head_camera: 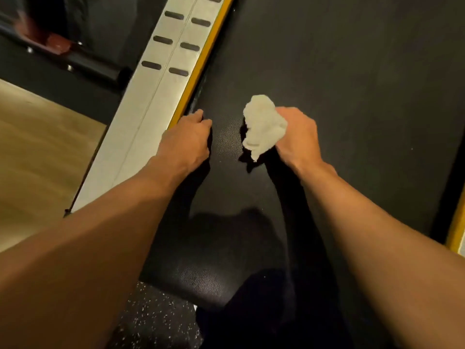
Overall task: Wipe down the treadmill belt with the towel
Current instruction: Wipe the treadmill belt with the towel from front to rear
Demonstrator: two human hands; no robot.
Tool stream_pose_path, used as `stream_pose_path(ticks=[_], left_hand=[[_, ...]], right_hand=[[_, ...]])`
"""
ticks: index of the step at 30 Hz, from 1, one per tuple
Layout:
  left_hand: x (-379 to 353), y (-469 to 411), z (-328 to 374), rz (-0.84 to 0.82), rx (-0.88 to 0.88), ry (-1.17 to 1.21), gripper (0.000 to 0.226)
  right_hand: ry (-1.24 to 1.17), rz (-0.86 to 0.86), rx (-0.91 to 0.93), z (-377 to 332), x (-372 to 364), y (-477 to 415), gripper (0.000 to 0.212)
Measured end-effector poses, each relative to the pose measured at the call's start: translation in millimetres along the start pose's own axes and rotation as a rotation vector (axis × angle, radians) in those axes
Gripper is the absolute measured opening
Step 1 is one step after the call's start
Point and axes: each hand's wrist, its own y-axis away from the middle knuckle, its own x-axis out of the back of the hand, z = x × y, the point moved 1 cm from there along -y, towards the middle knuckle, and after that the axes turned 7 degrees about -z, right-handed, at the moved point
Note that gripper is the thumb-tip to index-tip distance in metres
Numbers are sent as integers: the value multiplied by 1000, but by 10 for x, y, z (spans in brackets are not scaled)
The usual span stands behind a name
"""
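The black treadmill belt fills the middle and right of the head view. My right hand grips a crumpled white towel, which bulges out to the left of the fist just above the belt. My left hand rests at the belt's left edge, fingers curled downward by the yellow strip. Its fingertips are hidden, and nothing shows in that hand.
A silver side rail with dark oval pads runs along the left of the belt. Wood floor lies further left, speckled rubber flooring below the belt's end. A second yellow strip shows at the right edge. Dark equipment bars stand top left.
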Motion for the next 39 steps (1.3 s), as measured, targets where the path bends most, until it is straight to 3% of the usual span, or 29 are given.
stream_pose_path(ticks=[2, 4, 7, 9, 14, 17, 21, 24, 27, 31, 35, 39], left_hand=[[11, 73, -125, 87, 4, -193, 57], [11, 126, -265, 88, 49, -342, 63], [-45, 216, -397, -84, 123, -258, 71], [-99, 258, -429, -233, 137, -147, 75], [-71, 162, -392, -333, 169, 24, 94], [-67, 107, -434, -303, 152, 61, 99], [-85, 103, -545, -265, 136, 107, 97], [-81, 118, -593, -267, 120, 105, 99], [-119, 113, -595, -276, 118, 80, 100], [-202, 86, -542, -298, 127, 32, 101], [-261, 92, -446, -329, 129, -12, 99], [-285, 89, -355, -369, 133, -67, 90]], right_hand=[[3, 4, 9, -81, -60, -249, 22], [61, -93, 142, -226, -246, -175, 14], [-11, -294, 316, -445, -417, 252, 20], [-50, -332, 344, -519, -384, 373, 17], [60, -129, 136, -592, -154, -186, 20], [31, -114, 87, -631, -261, -521, 19], [30, -159, 212, -758, -509, -123, 19], [30, -388, 453, -804, -580, 459, 24], [36, -310, 329, -679, -433, 434, 15], [51, -156, 96, -323, -362, 164, 22], [6, -245, 182, -359, -622, 511, 37], [-58, -200, 246, -503, -657, 765, 22]])
